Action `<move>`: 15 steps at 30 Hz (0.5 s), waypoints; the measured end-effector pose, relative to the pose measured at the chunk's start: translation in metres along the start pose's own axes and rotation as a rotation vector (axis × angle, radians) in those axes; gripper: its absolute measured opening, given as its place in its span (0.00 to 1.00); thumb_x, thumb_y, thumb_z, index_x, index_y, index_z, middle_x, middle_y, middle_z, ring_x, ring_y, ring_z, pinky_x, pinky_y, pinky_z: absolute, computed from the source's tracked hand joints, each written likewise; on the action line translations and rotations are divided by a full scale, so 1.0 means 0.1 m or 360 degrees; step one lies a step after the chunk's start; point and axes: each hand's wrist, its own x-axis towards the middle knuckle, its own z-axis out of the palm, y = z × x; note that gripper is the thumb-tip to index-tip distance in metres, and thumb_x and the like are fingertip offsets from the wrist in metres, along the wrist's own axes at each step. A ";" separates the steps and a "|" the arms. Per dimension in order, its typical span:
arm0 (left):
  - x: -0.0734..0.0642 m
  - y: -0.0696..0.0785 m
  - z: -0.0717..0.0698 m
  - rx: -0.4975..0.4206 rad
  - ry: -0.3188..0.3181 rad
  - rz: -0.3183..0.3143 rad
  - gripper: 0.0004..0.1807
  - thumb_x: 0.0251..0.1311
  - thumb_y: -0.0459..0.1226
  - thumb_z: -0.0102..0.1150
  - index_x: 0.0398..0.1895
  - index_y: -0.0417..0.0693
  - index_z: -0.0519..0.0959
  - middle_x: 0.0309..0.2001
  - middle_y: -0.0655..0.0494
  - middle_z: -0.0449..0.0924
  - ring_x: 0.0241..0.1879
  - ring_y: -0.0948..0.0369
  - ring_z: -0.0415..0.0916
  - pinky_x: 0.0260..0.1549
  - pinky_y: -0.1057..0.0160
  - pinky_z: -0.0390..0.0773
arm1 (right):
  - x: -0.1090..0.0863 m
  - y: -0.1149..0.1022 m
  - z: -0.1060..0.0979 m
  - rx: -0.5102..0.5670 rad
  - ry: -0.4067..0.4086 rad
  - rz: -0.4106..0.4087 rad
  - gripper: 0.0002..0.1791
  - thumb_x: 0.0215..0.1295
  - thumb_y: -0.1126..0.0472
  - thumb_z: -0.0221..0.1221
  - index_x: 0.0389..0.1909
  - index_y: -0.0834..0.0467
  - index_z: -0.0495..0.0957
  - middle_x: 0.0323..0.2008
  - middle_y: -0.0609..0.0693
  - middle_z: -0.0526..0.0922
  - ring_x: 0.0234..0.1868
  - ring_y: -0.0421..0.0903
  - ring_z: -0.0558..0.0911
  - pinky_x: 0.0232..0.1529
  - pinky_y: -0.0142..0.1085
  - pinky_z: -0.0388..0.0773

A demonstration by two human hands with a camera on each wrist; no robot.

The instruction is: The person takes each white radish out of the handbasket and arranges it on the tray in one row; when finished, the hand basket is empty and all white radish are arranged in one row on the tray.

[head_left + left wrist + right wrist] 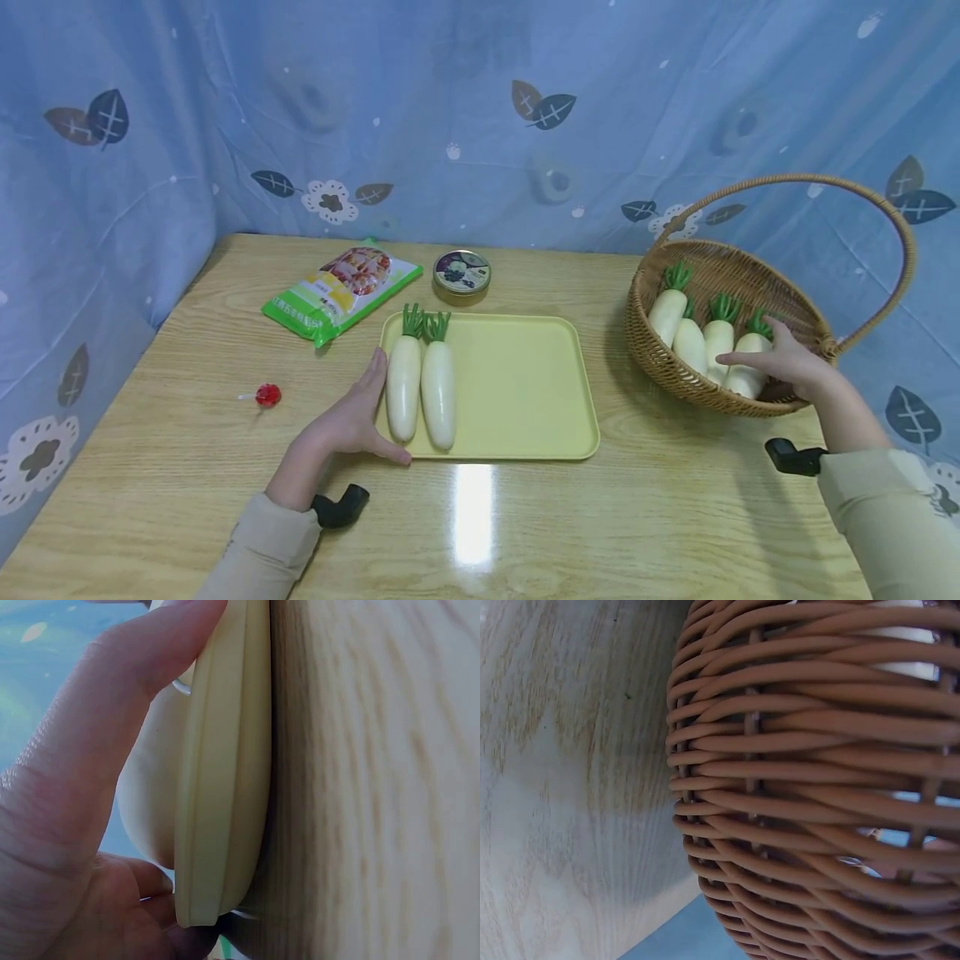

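Left hand (352, 427) against tray (517, 387) corner, right hand (786, 360) inside basket (753, 275) over white radish (745, 382), both hands' fingers spread

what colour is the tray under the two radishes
The tray is pale yellow; the head view shows it best.

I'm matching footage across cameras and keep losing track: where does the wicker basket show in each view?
Head: the wicker basket stands at the right, its handle arching above.
Left wrist: not in the picture.
Right wrist: its woven wall fills the centre and right.
Shared landmark: the wood-grain table, at right in the left wrist view, at left in the right wrist view.
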 end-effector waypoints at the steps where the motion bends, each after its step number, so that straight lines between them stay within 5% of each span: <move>1: 0.00 0.00 0.00 0.0000 0.0004 0.0006 0.81 0.21 0.54 0.78 0.68 0.31 0.27 0.69 0.36 0.23 0.68 0.42 0.27 0.63 0.43 0.41 | 0.01 0.01 0.00 0.0017 -0.0011 -0.0003 0.59 0.63 0.49 0.55 0.62 0.68 0.13 0.60 0.80 0.20 0.60 0.78 0.33 0.52 0.68 0.50; 12: -0.01 -0.01 0.00 -0.0005 0.0014 0.0016 0.81 0.21 0.54 0.79 0.68 0.31 0.27 0.69 0.36 0.23 0.68 0.43 0.27 0.63 0.44 0.41 | 0.02 0.02 0.01 -0.0006 -0.0041 -0.0023 0.60 0.60 0.53 0.59 0.63 0.68 0.15 0.60 0.82 0.27 0.57 0.80 0.44 0.49 0.63 0.62; 15: -0.01 0.00 0.00 -0.0010 0.0008 0.0009 0.81 0.21 0.54 0.79 0.68 0.32 0.27 0.69 0.36 0.23 0.68 0.43 0.27 0.63 0.44 0.40 | 0.02 0.02 0.01 -0.0022 -0.0056 -0.0021 0.58 0.61 0.53 0.57 0.64 0.71 0.19 0.59 0.83 0.32 0.55 0.76 0.57 0.44 0.55 0.72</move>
